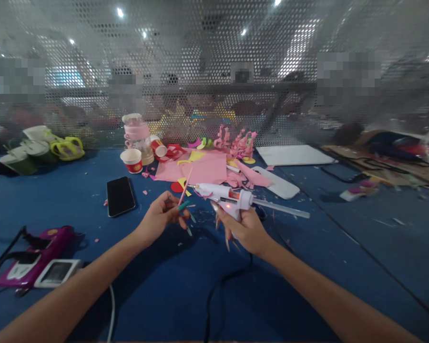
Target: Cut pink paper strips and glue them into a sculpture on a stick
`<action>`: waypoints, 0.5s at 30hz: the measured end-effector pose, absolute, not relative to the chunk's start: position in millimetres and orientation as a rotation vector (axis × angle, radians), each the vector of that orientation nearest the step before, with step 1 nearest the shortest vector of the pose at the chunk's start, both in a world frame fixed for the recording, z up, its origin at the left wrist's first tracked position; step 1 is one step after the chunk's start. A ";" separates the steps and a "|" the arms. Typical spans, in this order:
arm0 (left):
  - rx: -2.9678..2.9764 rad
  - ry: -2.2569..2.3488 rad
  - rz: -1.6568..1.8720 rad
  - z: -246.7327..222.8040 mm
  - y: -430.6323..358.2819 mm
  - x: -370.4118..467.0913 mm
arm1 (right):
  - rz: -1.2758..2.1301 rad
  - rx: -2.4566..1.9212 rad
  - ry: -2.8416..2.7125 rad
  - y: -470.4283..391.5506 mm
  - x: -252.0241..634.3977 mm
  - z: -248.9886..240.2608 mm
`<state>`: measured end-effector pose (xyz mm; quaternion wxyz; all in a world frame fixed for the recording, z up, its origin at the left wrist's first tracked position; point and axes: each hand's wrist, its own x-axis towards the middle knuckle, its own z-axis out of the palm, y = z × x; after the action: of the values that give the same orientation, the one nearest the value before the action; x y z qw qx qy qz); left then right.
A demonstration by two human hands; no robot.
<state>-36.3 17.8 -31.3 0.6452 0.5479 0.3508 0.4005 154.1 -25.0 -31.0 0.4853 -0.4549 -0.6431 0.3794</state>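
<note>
My left hand (166,213) pinches a thin pink strip (186,186) that points up and away from the fingertips. To its right, my right hand (241,226) is wrapped round the handle of a white glue gun (218,192), whose small orange light is lit. The gun's nozzle points left and lies close beside the pink strip; whether they touch is unclear. A long clear glue stick (282,207) juts out of the gun's back end. Pink paper (207,167) with scraps lies behind both hands.
A black phone (120,196), a paper cup (132,160) and a pink-banded bottle (138,138) stand or lie left. Curled pink pieces (241,143) and a white board (296,155) are behind. A black cable (223,281) runs towards me. Purple item (45,250) at left.
</note>
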 end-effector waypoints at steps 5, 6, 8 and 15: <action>1.277 0.795 0.904 -31.2 18.1 -36.8 | 0.925 -1.101 -1.559 -25.0 153.1 -29.1; 1.281 0.798 0.902 -31.2 18.2 -36.8 | 0.927 -1.096 -1.558 -24.9 153.0 -28.7; 1.283 0.802 0.898 -31.3 18.2 -37.1 | 0.928 -1.089 -1.553 -24.8 152.9 -27.9; 1.293 0.794 0.897 -31.4 17.4 -37.7 | 0.913 -1.094 -1.555 -25.4 152.9 -24.9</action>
<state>-37.7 17.4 -31.4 0.6359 0.5661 0.3477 0.3927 152.9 -25.4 -24.9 0.4937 -0.4510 -0.6412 0.3765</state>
